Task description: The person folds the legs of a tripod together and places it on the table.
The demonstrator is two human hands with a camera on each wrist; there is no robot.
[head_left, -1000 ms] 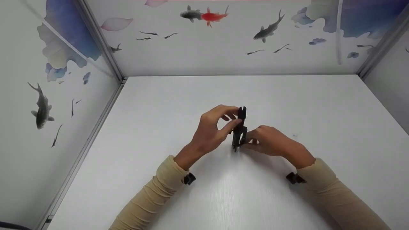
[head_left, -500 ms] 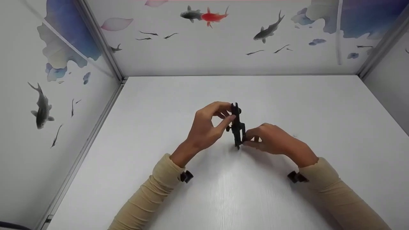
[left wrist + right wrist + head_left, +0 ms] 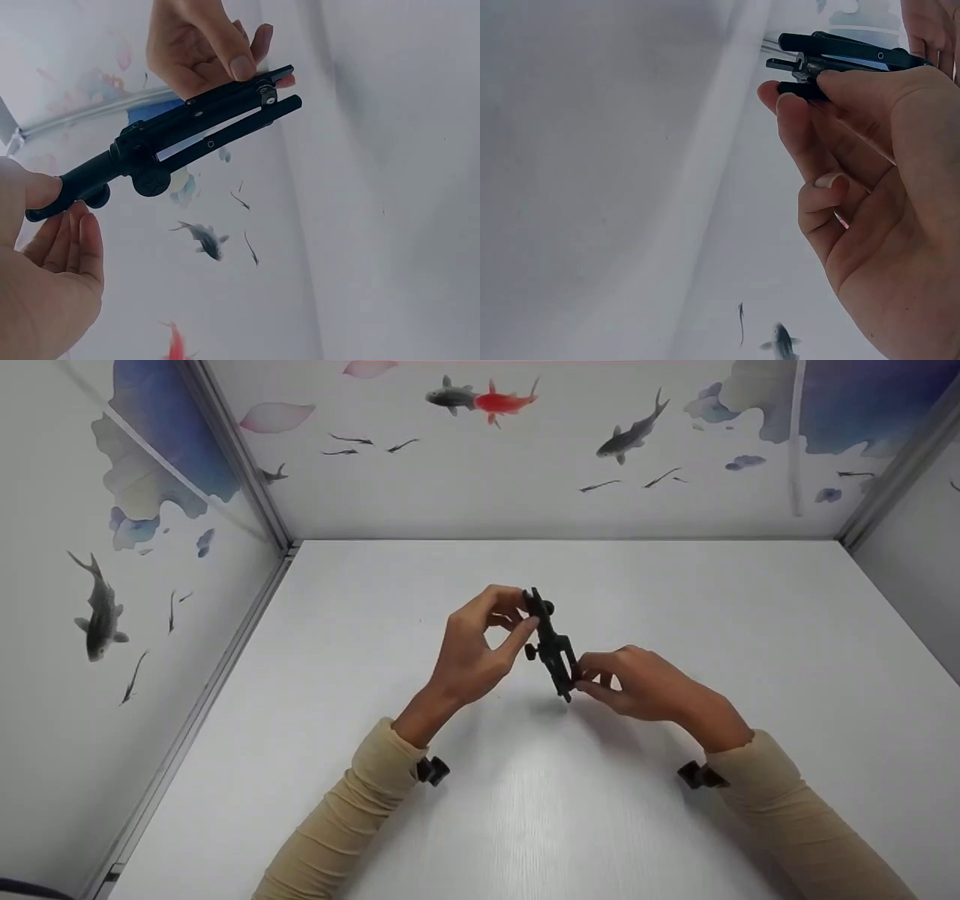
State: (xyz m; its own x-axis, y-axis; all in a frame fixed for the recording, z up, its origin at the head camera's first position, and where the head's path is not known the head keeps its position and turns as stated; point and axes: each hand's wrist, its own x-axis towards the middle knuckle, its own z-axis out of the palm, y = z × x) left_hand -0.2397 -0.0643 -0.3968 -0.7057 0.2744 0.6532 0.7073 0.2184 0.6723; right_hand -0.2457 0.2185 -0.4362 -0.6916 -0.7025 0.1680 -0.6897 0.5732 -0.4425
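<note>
Between the two hands is a small black tripod, its legs lying close along its middle and its top leaning left in the head view. My left hand pinches the tripod's upper end between thumb and fingers. With thumb and index finger, my right hand pinches a leg near the lower end. The left wrist view shows round knobs on the tripod and a gap between one leg and the rest. In the right wrist view the leg ends stand slightly apart, partly hidden by the thumb.
A white table lies below the hands. White panels with fish pictures, among them the back panel and left panel, enclose it. Black wrist cameras sit at both sleeves.
My left hand has moved left and away from me, tilting the tripod's top leftward from nearly upright. My right hand has shifted only slightly and keeps its pinch on the leg.
</note>
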